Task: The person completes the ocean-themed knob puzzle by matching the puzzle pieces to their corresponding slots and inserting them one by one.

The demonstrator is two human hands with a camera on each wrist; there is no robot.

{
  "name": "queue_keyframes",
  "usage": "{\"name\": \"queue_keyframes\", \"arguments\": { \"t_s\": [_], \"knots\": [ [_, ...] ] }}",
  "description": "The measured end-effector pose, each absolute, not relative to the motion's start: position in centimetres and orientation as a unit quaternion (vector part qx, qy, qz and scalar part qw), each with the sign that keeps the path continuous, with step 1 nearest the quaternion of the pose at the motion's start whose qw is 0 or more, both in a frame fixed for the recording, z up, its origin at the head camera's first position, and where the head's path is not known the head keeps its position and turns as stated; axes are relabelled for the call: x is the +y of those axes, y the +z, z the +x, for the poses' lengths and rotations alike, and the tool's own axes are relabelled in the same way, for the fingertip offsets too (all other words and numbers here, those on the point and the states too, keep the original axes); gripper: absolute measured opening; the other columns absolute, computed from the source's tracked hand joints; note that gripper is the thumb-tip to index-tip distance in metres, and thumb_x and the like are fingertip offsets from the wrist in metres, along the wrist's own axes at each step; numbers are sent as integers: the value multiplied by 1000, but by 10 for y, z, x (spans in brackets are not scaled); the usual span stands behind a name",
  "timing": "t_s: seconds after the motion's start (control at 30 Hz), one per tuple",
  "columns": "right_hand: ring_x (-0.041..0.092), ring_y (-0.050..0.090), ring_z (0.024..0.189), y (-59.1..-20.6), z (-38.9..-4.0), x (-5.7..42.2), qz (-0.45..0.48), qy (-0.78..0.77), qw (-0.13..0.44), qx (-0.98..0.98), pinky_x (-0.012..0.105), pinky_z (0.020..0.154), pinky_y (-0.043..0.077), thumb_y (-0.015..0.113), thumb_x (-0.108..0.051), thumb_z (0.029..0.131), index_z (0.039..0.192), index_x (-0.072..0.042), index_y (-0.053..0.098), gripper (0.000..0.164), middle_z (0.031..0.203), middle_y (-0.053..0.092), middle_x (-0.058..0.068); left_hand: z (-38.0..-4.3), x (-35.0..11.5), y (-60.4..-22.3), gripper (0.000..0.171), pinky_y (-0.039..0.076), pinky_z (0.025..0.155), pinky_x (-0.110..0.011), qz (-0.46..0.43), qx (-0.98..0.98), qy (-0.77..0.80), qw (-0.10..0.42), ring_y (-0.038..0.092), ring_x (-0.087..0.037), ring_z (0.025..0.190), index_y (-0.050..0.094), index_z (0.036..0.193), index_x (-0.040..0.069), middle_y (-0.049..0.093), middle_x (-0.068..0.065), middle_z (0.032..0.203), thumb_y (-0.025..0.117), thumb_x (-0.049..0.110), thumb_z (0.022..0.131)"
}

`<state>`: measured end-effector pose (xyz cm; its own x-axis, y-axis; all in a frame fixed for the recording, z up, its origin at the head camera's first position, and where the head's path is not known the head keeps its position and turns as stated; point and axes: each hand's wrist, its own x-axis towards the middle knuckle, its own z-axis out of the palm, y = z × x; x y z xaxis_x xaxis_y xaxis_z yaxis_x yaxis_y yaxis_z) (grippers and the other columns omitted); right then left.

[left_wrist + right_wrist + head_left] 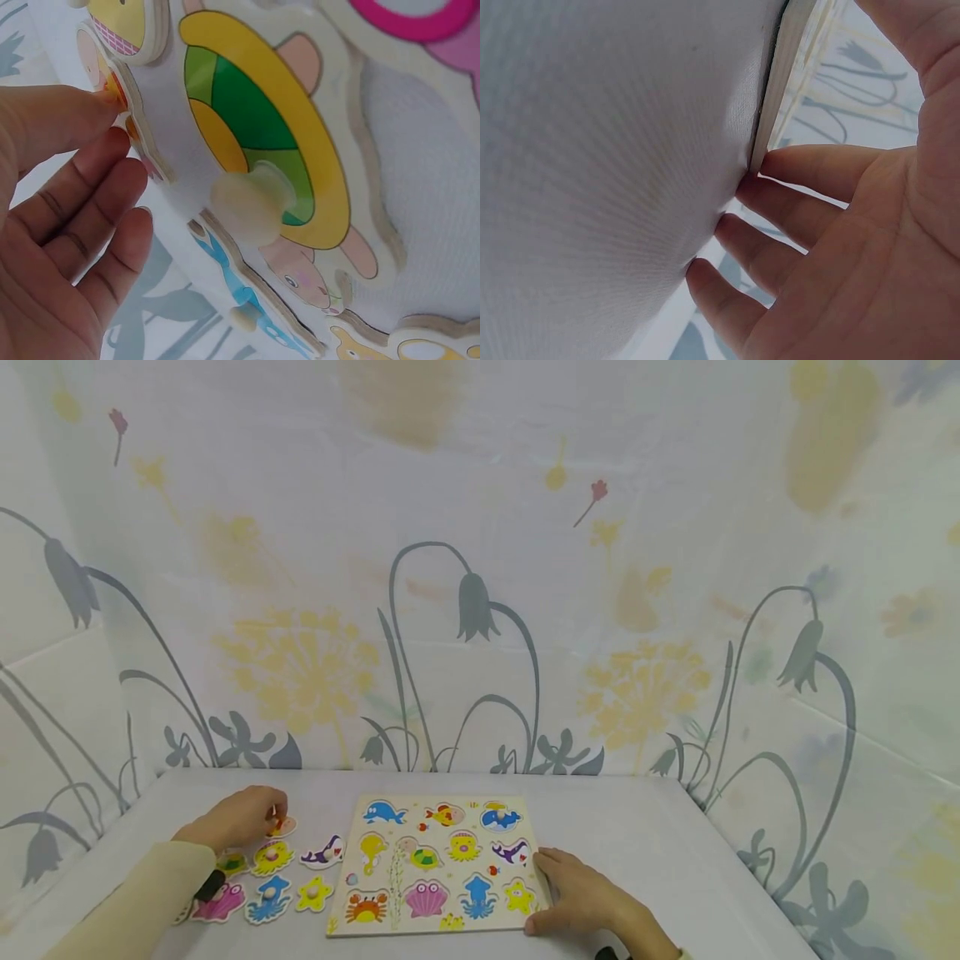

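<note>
At the left of the table, in the head view, my left hand (243, 817) reaches over loose wooden puzzle pieces. Its thumb and index finger pinch the orange fish piece (124, 97), seen at the left of the left wrist view. Close by lies the turtle piece (255, 142) with a pale knob. My right hand (581, 893) has its fingers spread at the right edge of the puzzle board (442, 927), thumb by the near corner. In the right wrist view, a fingertip touches the board's side while other fingertips rest on the white cloth.
More knobbed pieces lie left of the board: a yellow octopus (272, 857), a purple whale (322, 852), a blue squid (268, 906), a yellow starfish (313, 893) and a pink shell (221, 903). A blue whale piece (510, 821) sits in the board's far right slot. Behind hangs a flowered curtain (480, 693).
</note>
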<state>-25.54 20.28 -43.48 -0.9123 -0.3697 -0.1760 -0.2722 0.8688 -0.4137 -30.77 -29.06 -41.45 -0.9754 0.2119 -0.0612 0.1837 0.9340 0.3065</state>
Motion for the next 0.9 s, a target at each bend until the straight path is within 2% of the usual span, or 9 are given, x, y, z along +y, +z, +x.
{"name": "queue_keyframes", "arguments": {
  "t_s": [0.33, 0.9],
  "knots": [
    [39, 35, 133, -436, -256, 203, -169, -190, 123, 959, 60, 103, 29, 79, -58, 63, 139, -4, 46, 99, 145, 41, 14, -311, -291, -418, 7, 46, 72, -40, 104, 983, 147, 33, 48, -20, 73, 62, 87, 7, 53, -1, 77, 64, 2, 82],
    [39, 36, 133, -436, -256, 202, -166, -192, 126, 959, 60, 103, 29, 80, -57, 62, 139, -4, 46, 99, 145, 41, 14, -312, -269, -409, 12, 44, 67, -36, 162, 977, 141, -14, 47, -18, 69, 61, 80, 11, 53, 2, 73, 68, 1, 78]
  ]
}}
